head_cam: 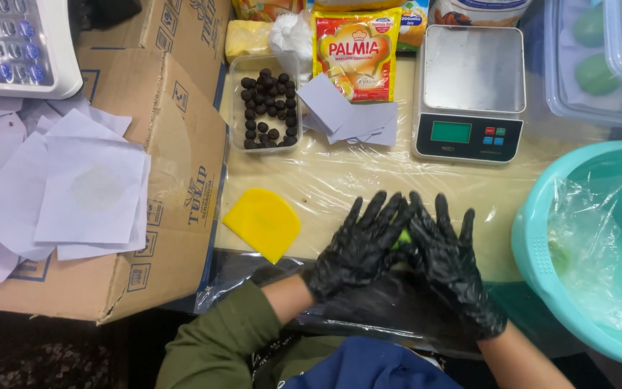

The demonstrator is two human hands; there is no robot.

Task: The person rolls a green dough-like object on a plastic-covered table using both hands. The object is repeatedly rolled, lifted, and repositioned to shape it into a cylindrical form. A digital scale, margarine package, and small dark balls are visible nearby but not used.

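Both hands in black gloves sit nearest the camera, pressed palm to palm over the plastic-wrapped table. Left hand and right hand have fingers spread and angled up and away from the body, grip closed flat around a small green dough piece; only a sliver of it shows between the palms, rest hidden. Olive sleeve on the left forearm, right forearm bare. Yellow plastic scraper lies flat on the table just left of the left hand, not touching it. Teal bowl lined with clear plastic film stands at the right edge, near the right hand. Farther back: digital kitchen scale with a bare steel platform, a loose stack of small white paper squares beside it, and a clear rectangular tub of small dark balls left of the papers. Yellow-and-red margarine pouch lies behind the papers, a yellow block to its left. Cardboard box on the left carries more white paper sheets; a calculator sits at the top left corner. Clear lidded container at top right holds green dough balls.
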